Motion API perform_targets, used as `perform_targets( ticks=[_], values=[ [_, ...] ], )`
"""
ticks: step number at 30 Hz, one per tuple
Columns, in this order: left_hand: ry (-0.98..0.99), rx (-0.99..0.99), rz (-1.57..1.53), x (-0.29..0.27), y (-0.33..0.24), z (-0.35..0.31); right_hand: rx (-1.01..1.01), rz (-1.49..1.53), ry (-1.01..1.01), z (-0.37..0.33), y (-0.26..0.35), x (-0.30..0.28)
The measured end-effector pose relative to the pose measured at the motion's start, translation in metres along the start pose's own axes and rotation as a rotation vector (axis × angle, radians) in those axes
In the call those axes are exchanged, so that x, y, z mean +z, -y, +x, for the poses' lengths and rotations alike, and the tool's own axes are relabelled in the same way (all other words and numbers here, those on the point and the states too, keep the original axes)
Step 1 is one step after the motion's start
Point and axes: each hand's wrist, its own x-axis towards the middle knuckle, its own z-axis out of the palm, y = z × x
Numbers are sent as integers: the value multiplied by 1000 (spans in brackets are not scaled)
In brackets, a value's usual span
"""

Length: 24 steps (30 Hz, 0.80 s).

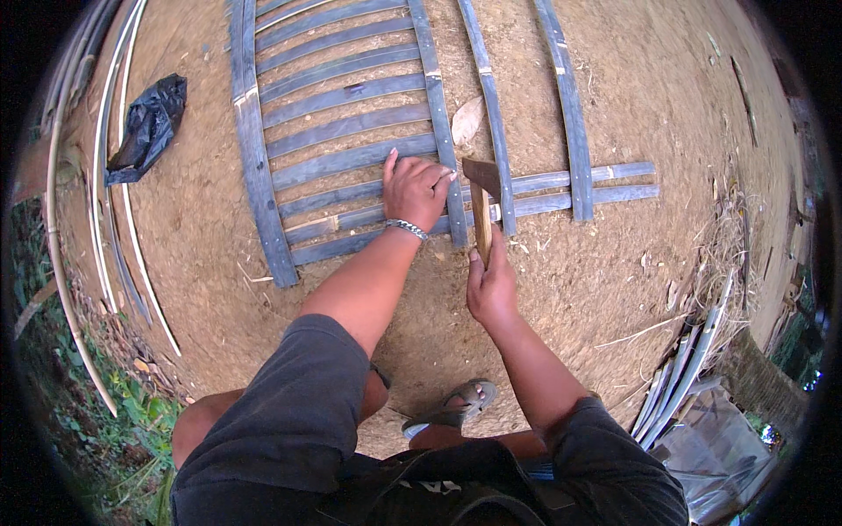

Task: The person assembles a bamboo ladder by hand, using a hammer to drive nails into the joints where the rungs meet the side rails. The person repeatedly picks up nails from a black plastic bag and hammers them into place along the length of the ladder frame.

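A frame of grey bamboo slats [346,129] lies flat on the ground before me, its crosspieces fixed to long side strips. My left hand [416,190] rests over the lower slats beside the frame's right-hand long strip [436,96]. Its thumb and forefinger are pinched together at that strip; whatever they hold is too small to name. In my right hand [493,285] is a hatchet [481,219], gripped by the lower part of its wooden handle. The dark metal head is raised just right of my left fingertips, partly covering the slats behind it.
Two more long strips [571,114] lie to the right across the extended lower slats. A black plastic bag [149,127] and long bamboo poles [60,202] are at the left. Split bamboo pieces [680,386] and a plastic sheet [715,451] lie lower right. My sandalled foot [469,399] is close by.
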Motion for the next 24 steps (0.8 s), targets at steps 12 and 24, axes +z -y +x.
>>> perform_targets(
  ticks=[12, 24],
  values=[
    [13, 7, 9, 0, 0, 1, 29, -22, 61, 8, 0, -7],
    [18, -31, 3, -1, 1, 1, 99, 42, 90, 3, 0, 2]
  ],
)
